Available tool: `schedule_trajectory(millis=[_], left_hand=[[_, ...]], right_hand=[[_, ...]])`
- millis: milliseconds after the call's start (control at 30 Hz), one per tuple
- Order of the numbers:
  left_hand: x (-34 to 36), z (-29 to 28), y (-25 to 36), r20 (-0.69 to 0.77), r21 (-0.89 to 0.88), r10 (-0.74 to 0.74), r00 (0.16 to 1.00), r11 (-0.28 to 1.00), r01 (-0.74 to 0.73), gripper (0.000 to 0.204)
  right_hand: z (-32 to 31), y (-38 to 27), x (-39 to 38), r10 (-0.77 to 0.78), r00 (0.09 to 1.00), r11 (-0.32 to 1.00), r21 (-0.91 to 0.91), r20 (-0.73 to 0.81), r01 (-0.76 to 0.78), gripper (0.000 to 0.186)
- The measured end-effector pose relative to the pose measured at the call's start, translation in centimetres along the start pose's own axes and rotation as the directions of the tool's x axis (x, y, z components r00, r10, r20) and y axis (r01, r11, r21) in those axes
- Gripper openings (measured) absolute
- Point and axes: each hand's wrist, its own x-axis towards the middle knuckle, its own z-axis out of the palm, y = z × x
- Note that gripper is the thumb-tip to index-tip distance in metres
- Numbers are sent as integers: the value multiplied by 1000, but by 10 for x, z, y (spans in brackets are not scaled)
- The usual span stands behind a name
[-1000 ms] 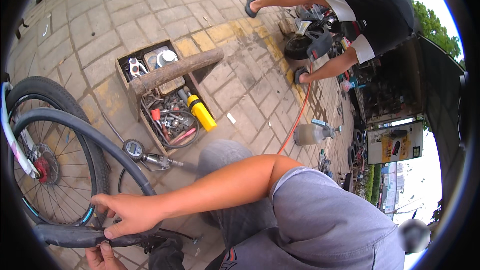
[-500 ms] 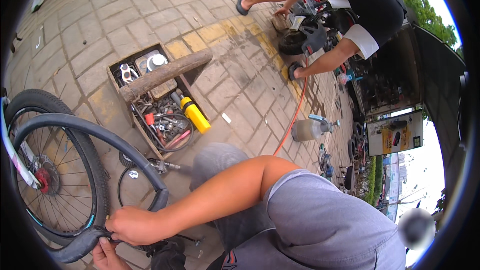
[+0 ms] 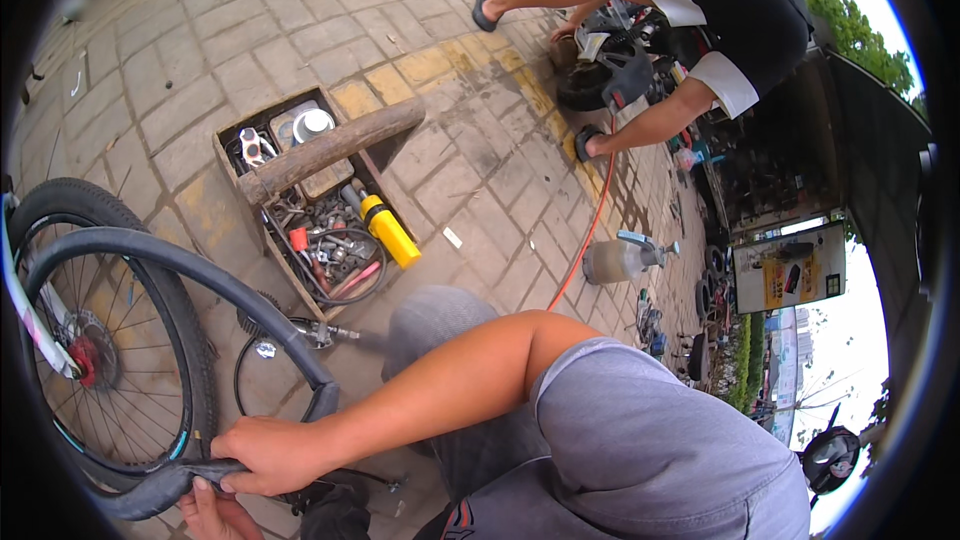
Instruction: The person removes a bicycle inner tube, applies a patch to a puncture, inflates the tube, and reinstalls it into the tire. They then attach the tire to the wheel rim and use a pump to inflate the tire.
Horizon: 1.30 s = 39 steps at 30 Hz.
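Note:
At the lower left, my right hand (image 3: 262,455) is closed on a black inner tube (image 3: 170,275), which loops up over a bicycle wheel (image 3: 45,195) with a red hub. My left hand (image 3: 215,515) comes from below, with thumb and fingertips pinching the same tube beside my right hand. The part of the tube between my fingers is folded and partly hidden. A tire gauge with a metal handle (image 3: 320,333) lies on the paving just right of the tube, with its dial partly behind the tube.
A wooden toolbox (image 3: 355,140) with loose tools and a yellow container (image 3: 390,232) stands ahead. An orange hose (image 3: 590,240) runs near a sprayer bottle (image 3: 625,262). At upper right, another person (image 3: 755,25) bends over a scooter (image 3: 590,80). A signboard (image 3: 785,265) stands at right.
My right hand has moved down and curled from spread fingers onto the tube, and my left hand has shifted slightly right with it. The tube's lower section is now more bent.

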Motion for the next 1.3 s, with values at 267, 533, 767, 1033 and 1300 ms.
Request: schedule_trajectory(millis=[267,533,767,1033,1300], left_hand=[[-7,0,-1,108,-74,-263,959,960,271,31],[0,-13,-25,81,-192,-513,855,834,518,32],[0,-11,-24,141,-227,-520,843,811,539,40],[2,-24,-39,266,-329,-496,827,760,561,47],[6,-19,-29,90,-276,-385,919,877,394,45]], right_hand=[[4,21,-1,-3,997,922,-386,81,34,18],[19,40,-6,-36,980,874,-470,194,125,24],[-4,21,-5,20,995,888,-459,93,25,30],[5,29,0,-50,996,884,-461,78,81,33],[1,23,1,30,995,949,-314,96,1,41]])
